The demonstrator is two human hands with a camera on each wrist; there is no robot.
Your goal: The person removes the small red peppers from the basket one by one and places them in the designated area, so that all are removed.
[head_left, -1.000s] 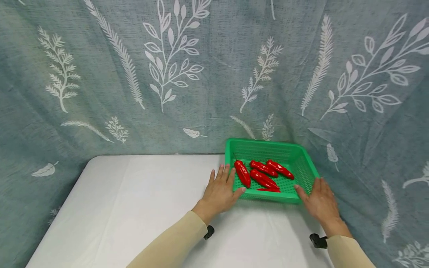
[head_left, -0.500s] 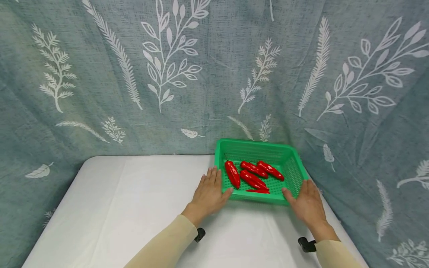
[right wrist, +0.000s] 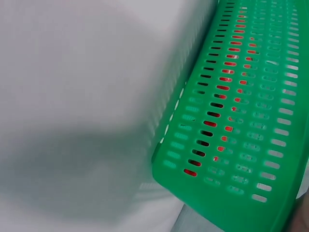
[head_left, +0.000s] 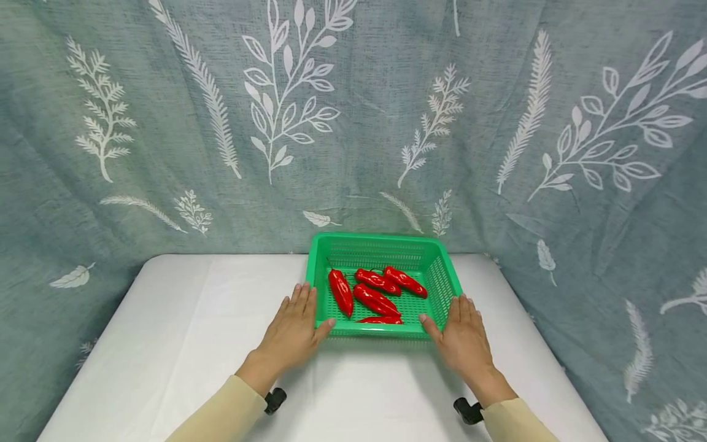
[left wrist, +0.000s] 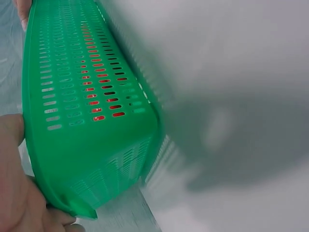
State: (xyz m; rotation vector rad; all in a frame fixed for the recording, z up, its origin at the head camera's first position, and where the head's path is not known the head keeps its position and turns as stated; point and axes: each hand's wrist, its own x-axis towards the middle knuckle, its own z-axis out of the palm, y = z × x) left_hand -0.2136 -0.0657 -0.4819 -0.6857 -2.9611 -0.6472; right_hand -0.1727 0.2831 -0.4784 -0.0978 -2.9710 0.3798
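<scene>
A green plastic basket [head_left: 381, 237] with slotted walls is at the far middle of the white table. Several glossy red chili peppers [head_left: 377, 300] lie inside it, one partly hidden by the front rim. My left hand [head_left: 289, 334] grips the front left corner, thumb on the front rim and fingers along the left side. In the left wrist view, its fingertips [left wrist: 62, 221] show at the rim's corner. My right hand [head_left: 466, 341] holds the front right corner in the same manner. The right wrist view shows mostly the basket wall [right wrist: 231, 121], with red through its slots.
The white table [head_left: 182, 319] extends to both sides and in front of the basket. Behind it hangs a blue-green curtain [head_left: 364, 141] with white leaf prints, close to the basket's back. Each wrist carries a small black camera [head_left: 275, 400].
The basket, with the peppers in it, has moved left from the table's right edge toward the middle. Both hands moved along with it.
</scene>
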